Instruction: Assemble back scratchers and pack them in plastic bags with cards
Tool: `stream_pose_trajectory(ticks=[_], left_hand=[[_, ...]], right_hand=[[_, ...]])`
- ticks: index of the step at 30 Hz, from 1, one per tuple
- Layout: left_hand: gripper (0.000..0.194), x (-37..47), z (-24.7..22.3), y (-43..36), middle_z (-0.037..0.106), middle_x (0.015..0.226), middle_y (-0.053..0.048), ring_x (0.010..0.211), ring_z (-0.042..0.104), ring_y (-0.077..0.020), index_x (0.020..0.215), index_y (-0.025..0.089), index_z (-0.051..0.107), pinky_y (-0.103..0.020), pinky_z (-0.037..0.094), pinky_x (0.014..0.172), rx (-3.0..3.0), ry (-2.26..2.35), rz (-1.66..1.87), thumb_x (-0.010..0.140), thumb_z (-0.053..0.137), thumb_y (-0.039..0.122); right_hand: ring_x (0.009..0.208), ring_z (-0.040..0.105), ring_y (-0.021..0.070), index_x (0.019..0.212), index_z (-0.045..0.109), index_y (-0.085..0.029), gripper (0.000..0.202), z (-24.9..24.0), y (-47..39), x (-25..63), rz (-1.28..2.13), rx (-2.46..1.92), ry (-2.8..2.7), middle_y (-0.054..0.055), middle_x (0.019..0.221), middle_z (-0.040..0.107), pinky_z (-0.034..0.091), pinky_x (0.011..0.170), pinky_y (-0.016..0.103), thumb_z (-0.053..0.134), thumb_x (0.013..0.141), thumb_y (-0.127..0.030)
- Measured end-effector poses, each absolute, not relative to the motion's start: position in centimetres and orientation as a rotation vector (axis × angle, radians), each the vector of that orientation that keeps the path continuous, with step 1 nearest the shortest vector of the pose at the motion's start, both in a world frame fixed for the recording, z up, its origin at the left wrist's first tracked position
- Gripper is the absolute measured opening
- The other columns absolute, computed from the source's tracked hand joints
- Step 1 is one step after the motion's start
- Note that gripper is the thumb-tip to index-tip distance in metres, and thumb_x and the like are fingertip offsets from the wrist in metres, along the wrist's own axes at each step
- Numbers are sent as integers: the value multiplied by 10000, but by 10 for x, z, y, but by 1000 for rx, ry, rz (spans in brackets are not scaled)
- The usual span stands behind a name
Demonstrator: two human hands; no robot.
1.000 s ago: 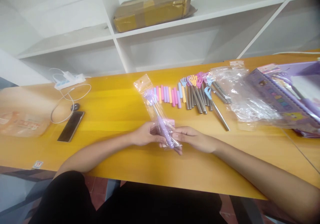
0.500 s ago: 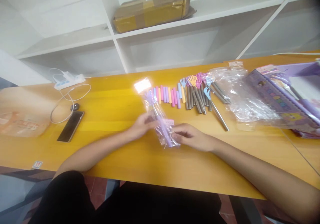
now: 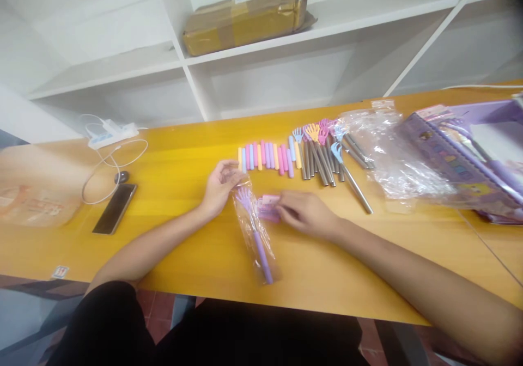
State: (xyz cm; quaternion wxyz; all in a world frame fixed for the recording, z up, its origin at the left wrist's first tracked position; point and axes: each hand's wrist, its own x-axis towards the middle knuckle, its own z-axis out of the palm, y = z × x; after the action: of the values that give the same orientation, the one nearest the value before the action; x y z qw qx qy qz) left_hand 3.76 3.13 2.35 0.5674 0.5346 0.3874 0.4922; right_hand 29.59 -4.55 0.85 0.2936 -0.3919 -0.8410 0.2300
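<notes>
A purple back scratcher [image 3: 260, 246] with a hand-shaped head lies inside a clear plastic bag [image 3: 267, 241], slanting down toward the table's front edge. My left hand [image 3: 220, 187] pinches the top end of this bag. Between the fingers of my right hand [image 3: 304, 213] is a small pink and purple card [image 3: 268, 208], held beside the scratcher's head. Whether the card touches the bag I cannot tell. Behind my hands runs a row of coloured handle tubes [image 3: 269, 156]. To their right lie several metal-rod scratchers with coloured hand heads [image 3: 321, 153], one blue-headed scratcher [image 3: 353, 181] apart.
Clear plastic bags [image 3: 408, 164] are heaped at the right, against a purple display box [image 3: 449, 153] with packed scratchers. On the left are a phone [image 3: 115, 208], a dark round object [image 3: 121, 177], a power strip [image 3: 113, 135] and an orange-printed bag [image 3: 38, 205]. A carton [image 3: 253, 20] sits on the shelf.
The bagged scratcher has come down nearer the front edge. My left hand has shifted up to the bag's top end. My right hand has left the bag's lower part and now holds the card.
</notes>
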Motion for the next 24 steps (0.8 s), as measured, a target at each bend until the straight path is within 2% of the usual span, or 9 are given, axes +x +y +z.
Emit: stream_pose_trajectory(ticks=[2,4,6,9,13,17,21,24], left_hand=[[487,39,18,29,690,940,-7,805,656,-126,1179,222,630,-242,533,731,1324,885,1152,828,867,463],[460,39,13,28,696,962,-15,833,655,-127,1111,206,646,-242,537,746,1369,898,1166,816,877,472],[441,40,9,27,702,969,-20,838,653,-124,1040,191,655,-244,542,762,1390,932,1163,802,887,481],[438,41,6,26,707,965,-24,843,660,-132,1040,187,661,-261,560,781,1396,932,1112,809,877,489],[417,40,6,25,724,986,-51,881,671,-149,1067,172,704,-270,562,810,1475,956,1055,838,851,488],[406,39,9,24,740,956,-54,838,677,-148,1080,167,743,-270,558,800,1525,989,1002,858,826,496],[398,39,10,24,767,957,-75,821,705,-156,1056,149,767,-282,566,787,1537,970,967,871,808,499],[431,39,9,24,778,925,-84,774,716,-161,1038,136,780,-288,571,739,1521,972,939,865,803,531]], right_hand=[[729,544,173,982,627,-206,235,2,-34,302,531,-1227,-2134,63,880,631,400,675,318,490,1047,-386],[767,572,179,1085,620,-199,251,-3,-27,306,514,-1316,-2117,80,990,645,419,687,322,549,1027,-432],[823,600,190,1119,628,-207,289,-6,-25,306,503,-1317,-2177,94,1084,652,444,726,335,582,1019,-474],[871,618,199,1114,656,-217,279,-9,-25,305,511,-1272,-2230,100,1130,660,471,788,356,585,1029,-473],[797,593,169,1037,679,-206,278,-9,-23,305,676,-1201,-2118,74,1012,651,476,743,330,609,1017,-474],[699,540,147,915,669,-203,358,-7,-17,306,909,-1184,-1902,31,839,639,442,654,295,650,977,-555],[707,566,145,903,641,-199,421,-6,-14,308,1107,-1167,-1722,21,817,669,455,663,289,664,946,-617],[618,545,128,928,589,-216,356,-8,-17,307,1117,-1127,-1565,-29,695,592,447,605,272,650,979,-563]])
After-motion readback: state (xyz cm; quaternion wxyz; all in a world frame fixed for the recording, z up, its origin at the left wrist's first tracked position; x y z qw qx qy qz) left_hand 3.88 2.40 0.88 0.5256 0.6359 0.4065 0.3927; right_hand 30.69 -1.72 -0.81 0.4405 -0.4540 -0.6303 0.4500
